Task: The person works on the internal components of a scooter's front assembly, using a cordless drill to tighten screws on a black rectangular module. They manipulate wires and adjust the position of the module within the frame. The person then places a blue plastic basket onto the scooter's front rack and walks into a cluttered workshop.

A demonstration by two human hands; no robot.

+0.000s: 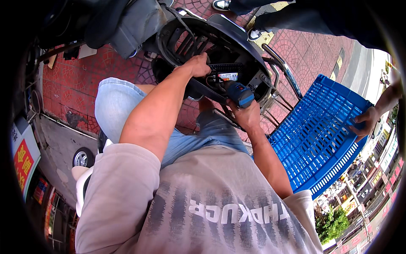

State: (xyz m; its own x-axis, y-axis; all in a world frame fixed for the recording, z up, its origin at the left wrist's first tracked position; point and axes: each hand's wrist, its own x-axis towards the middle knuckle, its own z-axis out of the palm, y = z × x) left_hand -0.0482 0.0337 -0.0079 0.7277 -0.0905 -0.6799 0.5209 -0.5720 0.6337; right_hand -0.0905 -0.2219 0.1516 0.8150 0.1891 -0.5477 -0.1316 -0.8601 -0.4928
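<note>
Greyish shirt (pixel 228 190), then stubby blue drill (pixel 240 94)

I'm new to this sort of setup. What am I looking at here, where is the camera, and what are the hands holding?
There is no machine arm: these are a person's own bare hands, seen by a wide fisheye camera on their head, looking down. That is why straight edges bend.

The right hand holds a blue power tool. The left hand reaches into a dark open shell, seemingly part of a scooter; what its fingers touch is unclear. Around it lies red paving.

At the right, another person's hand is on the edge of a blue plastic basket.
</note>
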